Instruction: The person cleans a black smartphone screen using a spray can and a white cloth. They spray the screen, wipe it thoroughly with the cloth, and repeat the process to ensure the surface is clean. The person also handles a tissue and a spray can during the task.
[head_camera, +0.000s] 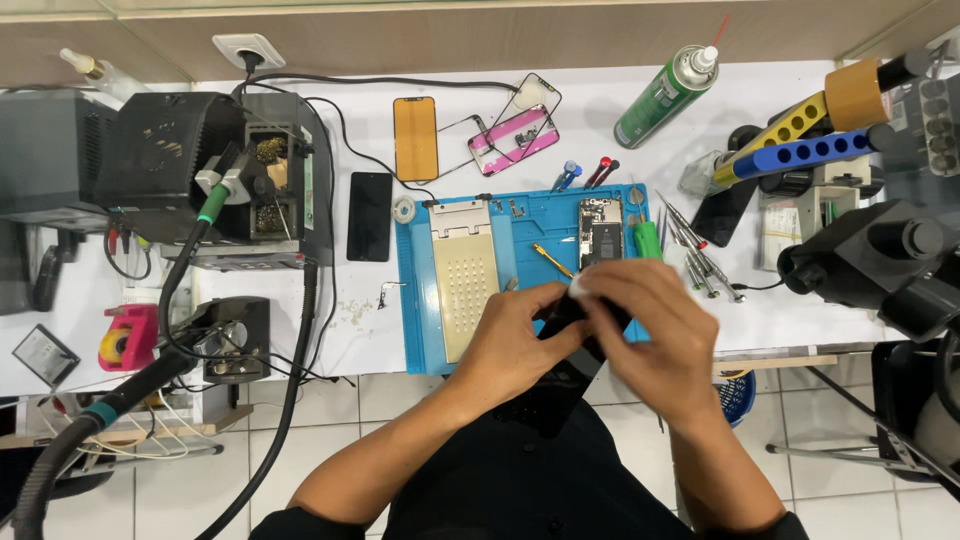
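Note:
My left hand (517, 335) and my right hand (655, 325) meet over the near edge of a blue work mat (415, 300). Between them they grip a dark, flat screen-like part (572, 322). A small white pad (580, 287) is pinched at my right fingertips and pressed on the part's top. Just beyond the hands an opened phone body (600, 230) lies on the mat, its insides showing. A yellow tool (551, 260) lies beside it, with a green-handled screwdriver (648, 238) on its other side.
A perforated metal plate (462, 280) lies on the mat's left half. Left of the mat are a black phone (369, 216), a soldering station (250, 180) and hoses. Farther back lie an orange screen (415, 138), a pink frame (518, 137) and a green spray can (664, 95). A microscope (880, 255) stands at right.

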